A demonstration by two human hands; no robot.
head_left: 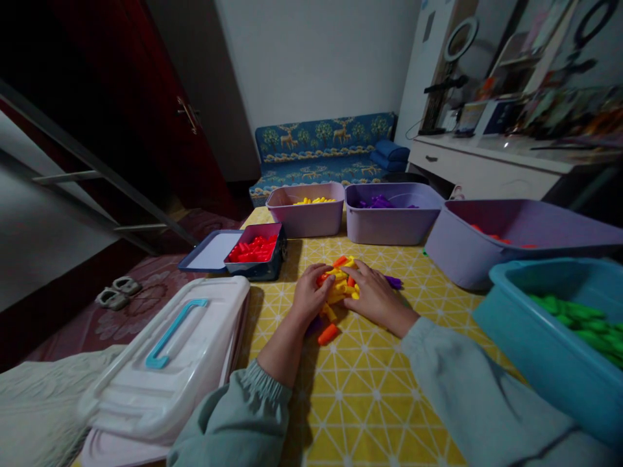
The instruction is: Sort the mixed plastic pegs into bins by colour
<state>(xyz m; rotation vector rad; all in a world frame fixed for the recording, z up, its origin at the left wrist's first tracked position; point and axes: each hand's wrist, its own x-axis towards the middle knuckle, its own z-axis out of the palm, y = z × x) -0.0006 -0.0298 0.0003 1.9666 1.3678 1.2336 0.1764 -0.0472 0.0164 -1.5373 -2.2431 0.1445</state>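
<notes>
A small heap of plastic pieces (339,285), mostly yellow with some orange, lies on the table between my hands. My left hand (310,295) curls round its left side, with thumb and fingers closed on pieces at the edge. From the right, my right hand (374,297) cups the heap, its thumb and fingers bent round yellow pieces. Nearer to me lies a loose orange piece (328,335). A purple piece (393,282) shows beyond my right hand, and another purple piece (314,326) is partly hidden by my left wrist.
Around the yellow cloth (360,402) stand a pink bin (311,220) of yellow pieces, a lilac bin (389,227) of purple, a larger purple bin (457,253) of orange-red, and a teal bin (535,337) of green. Left are a box (257,269) of red pieces and a lidded container (195,350).
</notes>
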